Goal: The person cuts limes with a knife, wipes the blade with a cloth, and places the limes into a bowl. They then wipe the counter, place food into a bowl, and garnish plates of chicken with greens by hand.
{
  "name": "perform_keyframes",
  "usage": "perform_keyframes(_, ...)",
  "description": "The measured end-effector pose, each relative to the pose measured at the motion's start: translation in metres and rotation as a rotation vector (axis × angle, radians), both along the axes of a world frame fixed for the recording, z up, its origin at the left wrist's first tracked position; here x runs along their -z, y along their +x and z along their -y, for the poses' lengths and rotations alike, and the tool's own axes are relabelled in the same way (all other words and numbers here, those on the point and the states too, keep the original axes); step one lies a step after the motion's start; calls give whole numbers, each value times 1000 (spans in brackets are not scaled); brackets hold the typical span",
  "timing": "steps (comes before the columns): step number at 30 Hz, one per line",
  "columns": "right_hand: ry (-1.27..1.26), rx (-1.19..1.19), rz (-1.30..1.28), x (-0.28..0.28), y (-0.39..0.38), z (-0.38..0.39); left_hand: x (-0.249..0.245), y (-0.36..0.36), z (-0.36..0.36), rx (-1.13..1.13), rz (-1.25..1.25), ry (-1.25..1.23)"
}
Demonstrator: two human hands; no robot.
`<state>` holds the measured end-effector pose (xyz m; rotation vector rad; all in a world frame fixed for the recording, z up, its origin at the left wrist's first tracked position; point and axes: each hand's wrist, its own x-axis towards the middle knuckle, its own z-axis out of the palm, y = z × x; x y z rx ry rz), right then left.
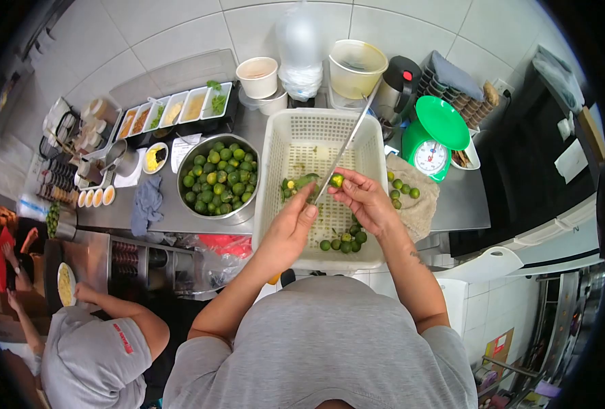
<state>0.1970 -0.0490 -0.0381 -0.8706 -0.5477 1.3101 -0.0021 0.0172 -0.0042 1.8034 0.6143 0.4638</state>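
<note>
My left hand (293,221) is closed around the lower end of a long, thin knife (347,141), whose pale blade slants up and away to the right. In my right hand (367,201), a small green citrus fruit (336,180) with a yellowish patch is pinched between the fingertips, close beside the blade. Both hands are above a white perforated plastic basket (377,146). Inside it, several small green limes (345,243) lie at the near right, and green and yellowish trimmings (290,187) lie to the left, partly behind my left hand.
Left of the basket stands a steel bowl (182,167) heaped with limes. To the right are a beige cloth (422,204) with several limes, and a green kitchen scale (442,123). Behind are tubs and a thermos jug (398,85). A co-worker (98,347) is at lower left.
</note>
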Motion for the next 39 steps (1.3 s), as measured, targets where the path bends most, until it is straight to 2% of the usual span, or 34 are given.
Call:
perform_keyframes(2,26,79,22,8,-1,-1,-2,-1,5,-31,-1,211)
perform_keyframes(9,-24,234,196,0,-13,-6,-3,-6,19,-30,-221,251)
perform_keyframes(15,-42,117,358,-5,-35,-8,4,-1,12,-98,-225,310)
perform_keyframes(21,2,-85,294,-3,-36,-20,-1,-5,-4,-133,-126,192)
perform_keyframes(23,-17,-75,413,-13,-21,-26,3,-12,-11,-163,-133,178)
perform_keyframes(24,-26,-68,473,-17,-12,-28,1,-16,-15,-207,-97,251)
perform_keyframes(27,-14,-257,1414,-6,29,-27,-3,-35,-32,-336,-34,203)
perform_keyframes(28,-26,-361,1596,5,33,-27,-3,-41,-39,-381,-52,175)
perform_keyframes(31,-425,-773,2106,25,25,-22,6,-59,-61,-515,-91,147)
perform_keyframes(34,-488,-815,2136,31,19,-21,17,-68,-72,-587,-92,188)
perform_keyframes(37,-300,-476,1680,19,28,-20,10,-72,-66,-562,-59,138)
perform_keyframes(39,-231,-360,962,6,29,-21,4,-67,-55,-499,7,34)
